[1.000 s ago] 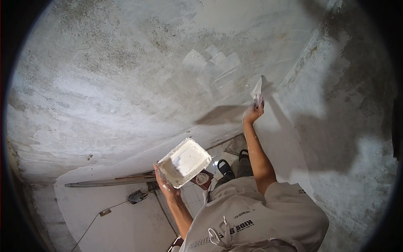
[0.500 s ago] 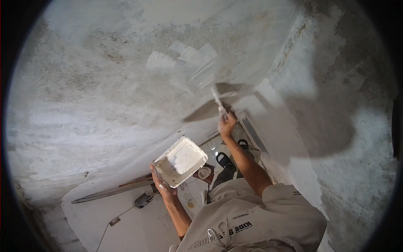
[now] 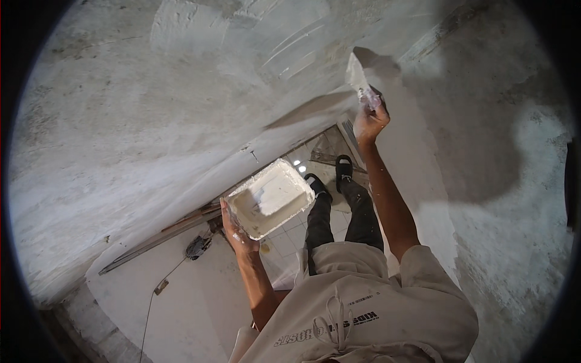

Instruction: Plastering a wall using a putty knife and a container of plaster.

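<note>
My left hand [image 3: 238, 233] grips one end of a rectangular tray [image 3: 305, 212], its rim crusted with white plaster. Pale, wet-looking plaster [image 3: 281, 187] lies inside it. My right hand [image 3: 371, 118] is closed round the handle of a putty knife [image 3: 356, 72], held up close to the corner of the walls. White material coats the blade and also marks my fingers. I cannot tell whether the blade touches the wall. On the wall ahead [image 3: 151, 115], fresh smooth strokes of plaster [image 3: 187, 27] show at the upper left of the knife.
A second wall [image 3: 484, 139], patchy grey and white, rises on the right. Long strips [image 3: 151, 242] lie along the wall's foot at the left, near a dark bundle [image 3: 198, 247] with a cord. My feet in dark slippers [image 3: 344, 166] stand on the tiled floor [image 3: 290, 239].
My right hand and the putty knife have moved up and right, away from the fresh strokes. The tray has shifted slightly right and down. The view has shifted too.
</note>
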